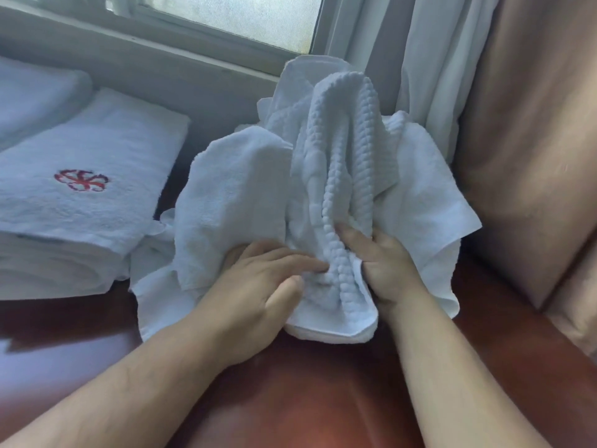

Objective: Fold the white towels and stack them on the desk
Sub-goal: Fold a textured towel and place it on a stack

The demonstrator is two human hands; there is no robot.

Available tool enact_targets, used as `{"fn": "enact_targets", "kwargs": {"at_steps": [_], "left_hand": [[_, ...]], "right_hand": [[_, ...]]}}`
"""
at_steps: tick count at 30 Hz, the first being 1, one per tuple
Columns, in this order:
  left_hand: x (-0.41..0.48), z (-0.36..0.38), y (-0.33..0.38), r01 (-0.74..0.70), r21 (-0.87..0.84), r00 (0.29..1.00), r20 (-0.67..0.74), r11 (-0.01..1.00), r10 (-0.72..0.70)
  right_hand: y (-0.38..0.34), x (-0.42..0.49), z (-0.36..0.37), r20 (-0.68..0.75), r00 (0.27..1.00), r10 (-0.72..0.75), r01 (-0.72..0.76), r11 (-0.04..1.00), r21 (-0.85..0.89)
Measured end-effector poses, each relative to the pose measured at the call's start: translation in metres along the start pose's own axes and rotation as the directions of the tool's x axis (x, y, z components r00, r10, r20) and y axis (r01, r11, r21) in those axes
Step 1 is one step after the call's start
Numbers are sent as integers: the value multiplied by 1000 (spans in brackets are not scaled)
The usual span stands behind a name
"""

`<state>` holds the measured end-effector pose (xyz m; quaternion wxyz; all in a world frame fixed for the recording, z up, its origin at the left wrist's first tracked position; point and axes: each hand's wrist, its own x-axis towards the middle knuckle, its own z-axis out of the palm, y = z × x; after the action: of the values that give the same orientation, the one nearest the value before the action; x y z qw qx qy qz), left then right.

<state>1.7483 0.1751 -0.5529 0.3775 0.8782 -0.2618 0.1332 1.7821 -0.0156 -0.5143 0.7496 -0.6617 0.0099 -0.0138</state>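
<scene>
A heap of crumpled white towels point(232, 195) lies on the reddish-brown desk point(290, 399), piled up against the window sill. On top hangs a ribbed white towel point(339, 176), bunched into a long fold. My right hand point(384, 266) grips its lower part from the right. My left hand point(258, 279) touches the same towel from the left, fingers stretched across the cloth near its bottom hem. A stack of folded white towels point(80, 195), the top one bearing a red emblem, sits at the left.
Another folded white towel point(35, 95) lies at the far left behind the stack. A window point(232, 14) and sill run along the back. White curtains point(429, 69) and a tan drape point(529, 140) hang at the right.
</scene>
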Motion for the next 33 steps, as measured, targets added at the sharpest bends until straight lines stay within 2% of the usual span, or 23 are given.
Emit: {"fn": "enact_targets", "kwargs": {"at_steps": [5,8,11,13,15,18,20,21,24,27,29,31,33], "left_hand": [[-2,-4,-6,-14,-200,992,-122,980,-10],[-2,-4,-8,37,-249,972,-217,968,-93],[1,-4,-10,141,-213,929,-309,967,-203],[1,-4,-10,172,-205,927,-296,963,-229],[-1,-3,-10,178,-174,960,-186,969,-210],[-3,-2,-10,162,-132,984,-53,978,-170],[-3,-2,-10,132,-145,988,-65,981,-142],[-2,-2,-10,122,-160,987,-82,980,-137],[-1,-2,-10,77,-213,992,-84,974,-96],[0,-2,-11,-22,-286,994,-112,958,-10],[2,-4,-16,-32,-323,978,-204,946,-36],[4,-7,-21,-9,-309,935,-340,951,-101],[5,-9,-25,27,-261,898,-418,965,-138]], "right_hand": [[4,-7,-3,-46,993,-110,108,994,-35],[-1,-15,-6,-89,983,-158,169,977,130],[-7,-21,-13,-130,986,-101,135,948,288],[-9,-23,-15,-135,990,-30,57,979,198],[-6,-25,-9,-159,987,1,5,999,38],[-5,-30,1,-300,930,-214,117,944,-308],[-17,-32,6,-301,892,-338,209,898,-388],[-25,-29,6,-272,898,-346,217,887,-408],[-52,-2,16,-152,966,-208,96,840,-534],[-50,31,34,-151,974,-170,20,727,-687],[-31,44,35,-137,975,-176,32,721,-693],[-14,47,25,-139,964,-227,98,789,-607],[-11,41,10,-158,943,-293,186,857,-480]]}}
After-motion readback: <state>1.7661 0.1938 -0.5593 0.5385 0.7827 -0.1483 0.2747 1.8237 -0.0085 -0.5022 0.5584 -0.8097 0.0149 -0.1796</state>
